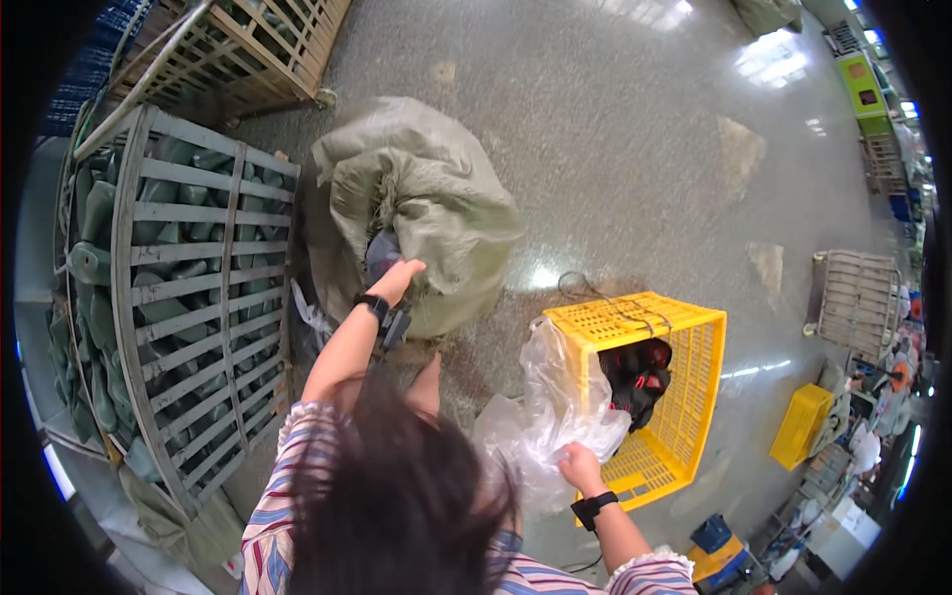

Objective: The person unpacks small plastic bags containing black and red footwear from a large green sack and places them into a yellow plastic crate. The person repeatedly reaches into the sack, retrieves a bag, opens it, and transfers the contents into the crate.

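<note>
A large grey-green woven sack (451, 198) sits on the floor ahead of me, its gathered mouth facing my side. At that mouth is my left hand (399, 282), closed against a dark greyish thing (381, 254) whose kind I cannot make out. Some of its fingers are hidden. My right hand (582, 468) grips a clear plastic bag (555, 397), which drapes over the near left side of a yellow plastic crate (684, 461). The crate lies tipped with its opening to the right. Black items with red parts (640, 382) lie inside it.
On the left stands a slatted metal cage (183, 212) full of grey-green foot-shaped pieces (94, 213). A wooden slatted crate (297, 50) is behind it. Farther right are a slatted cart (858, 302) and another yellow crate (801, 426). A dark cord (585, 283) trails near the tipped crate.
</note>
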Tool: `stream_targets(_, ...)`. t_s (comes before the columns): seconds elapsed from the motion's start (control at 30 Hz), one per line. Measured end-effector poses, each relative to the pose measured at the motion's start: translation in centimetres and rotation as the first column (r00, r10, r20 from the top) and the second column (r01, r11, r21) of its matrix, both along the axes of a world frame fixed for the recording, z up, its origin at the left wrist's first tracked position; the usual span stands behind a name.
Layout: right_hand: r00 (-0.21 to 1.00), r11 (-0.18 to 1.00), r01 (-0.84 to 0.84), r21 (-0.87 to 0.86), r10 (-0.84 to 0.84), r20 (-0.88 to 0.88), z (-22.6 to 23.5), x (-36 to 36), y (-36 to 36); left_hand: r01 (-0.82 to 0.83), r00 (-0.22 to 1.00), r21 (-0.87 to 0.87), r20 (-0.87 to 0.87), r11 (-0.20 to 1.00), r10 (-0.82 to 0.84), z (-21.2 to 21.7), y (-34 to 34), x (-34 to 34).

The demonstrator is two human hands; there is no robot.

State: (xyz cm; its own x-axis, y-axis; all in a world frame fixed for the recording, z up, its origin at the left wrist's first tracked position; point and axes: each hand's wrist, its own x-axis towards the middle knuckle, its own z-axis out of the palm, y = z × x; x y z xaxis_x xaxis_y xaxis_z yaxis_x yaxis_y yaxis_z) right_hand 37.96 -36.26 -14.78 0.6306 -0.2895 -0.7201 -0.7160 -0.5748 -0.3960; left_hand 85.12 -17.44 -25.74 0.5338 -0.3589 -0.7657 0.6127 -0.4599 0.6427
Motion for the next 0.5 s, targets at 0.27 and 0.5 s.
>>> stream_targets(0.27,0.994,0.997,-0.008,0.073,0.015,-0.105,-0.7,-0.6,2.5,0.325,-0.079,0.921,0.253,0.215,-0.964,-5.0,-6.4,5.0)
stream_targets(0.5,0.996,0.996,0.022,0.081,-0.015,-0.091,-2.1,6.0,3.7,0.382,0.616,0.836,0.088,0.394,-0.783,-5.5,-0.9,8.1)
